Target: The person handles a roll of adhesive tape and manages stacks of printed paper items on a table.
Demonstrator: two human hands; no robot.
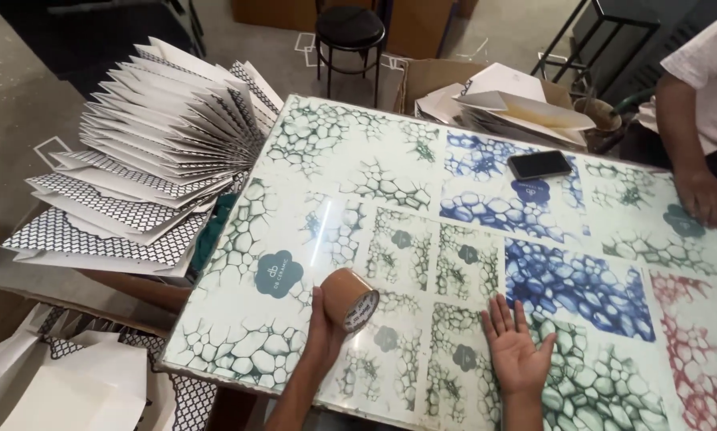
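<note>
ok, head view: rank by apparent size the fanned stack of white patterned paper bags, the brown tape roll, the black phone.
1. Fanned stack of white patterned paper bags, far the largest.
2. and 3. Brown tape roll in the left hand and black phone: alike; the roll is nearer the camera, so unranked.

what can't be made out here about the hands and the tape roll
Head view only:
- Left hand: its fingers are hidden behind the brown tape roll, so the grip is unclear.
- Right hand, palm up: forearm cut off by the bottom edge.
- Black phone: screen dark.
- Co-worker's hand: the arm runs out the right edge.
</note>
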